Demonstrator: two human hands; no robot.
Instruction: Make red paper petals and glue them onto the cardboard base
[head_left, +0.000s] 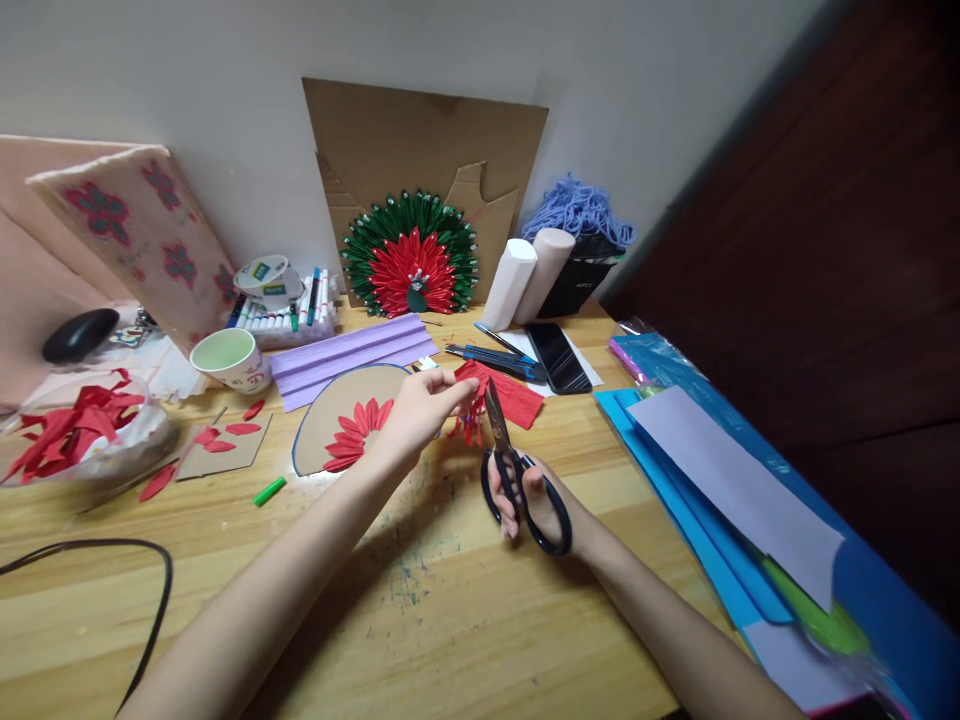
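My right hand [551,505] grips black-handled scissors [498,420], with fingers through the loops and the blades pointing up and away. The blades look nearly closed, beside a piece of red crepe paper [469,428] that hangs in narrow strips. Thumb and fingertips of my left hand [424,405] pinch this paper just left of the blade tips. Behind it lies a red crepe paper sheet [520,400]; whether the two are joined I cannot tell. Left of my hand, red petals [356,435] fan out on a rounded cardboard piece [319,425], partly covered by my forearm.
A green and red peacock craft [412,255] leans on cardboard at the wall. Purple crepe paper [352,355], a paper cup [231,360] and a bag of red scraps [75,430] are left. A utility knife [499,362], phone [559,358] and blue folders [675,480] are right.
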